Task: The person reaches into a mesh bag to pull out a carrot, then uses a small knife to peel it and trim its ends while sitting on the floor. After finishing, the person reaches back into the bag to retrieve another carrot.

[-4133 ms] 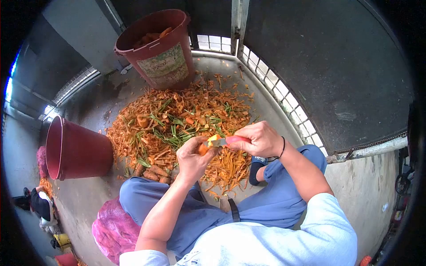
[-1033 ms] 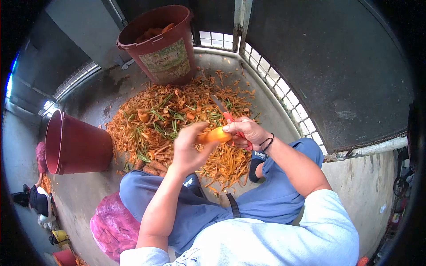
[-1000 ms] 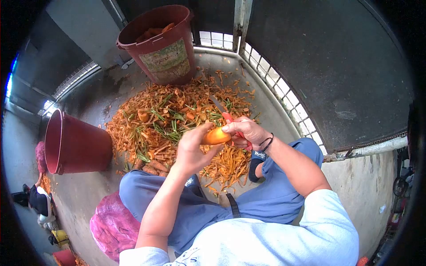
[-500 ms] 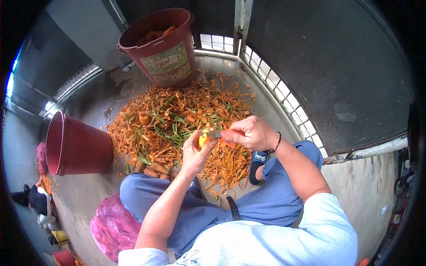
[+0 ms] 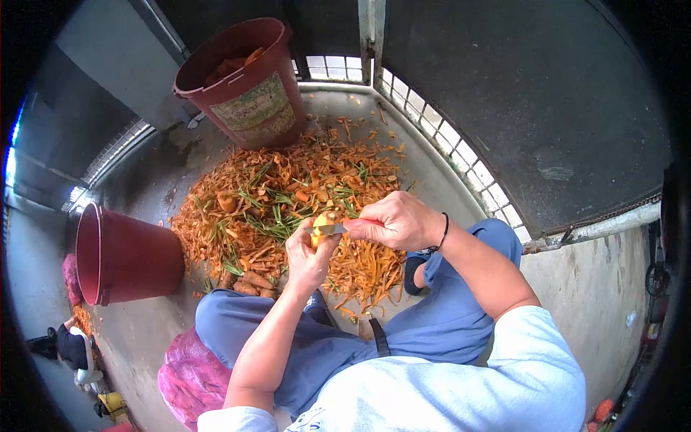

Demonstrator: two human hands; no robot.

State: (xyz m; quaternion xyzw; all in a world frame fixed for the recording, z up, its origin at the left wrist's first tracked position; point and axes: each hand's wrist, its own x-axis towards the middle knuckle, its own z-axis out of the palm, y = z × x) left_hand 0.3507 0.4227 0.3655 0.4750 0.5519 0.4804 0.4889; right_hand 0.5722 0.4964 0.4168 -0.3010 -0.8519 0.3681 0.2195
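The left hand point(image 5: 308, 257) is closed round a carrot point(image 5: 325, 219), which pokes up past its thumb and fingertips. The right hand point(image 5: 403, 222) grips a knife point(image 5: 332, 230) by its red handle, the blade lying across the carrot. Left of the left hand lie some rough carrots point(image 5: 253, 281); beneath and beyond the grip spreads a peelings heap point(image 5: 252, 194). Farther left stands one red bucket point(image 5: 140, 255); beyond the heap, a labelled bucket point(image 5: 248, 93).

And here we see a pale blue short-sleeved shirt point(image 5: 432, 396) with dark lettering, over blue trousers point(image 5: 446, 317)! There's a thin black wristband point(image 5: 445, 230) too, plus dark socks point(image 5: 413, 275).
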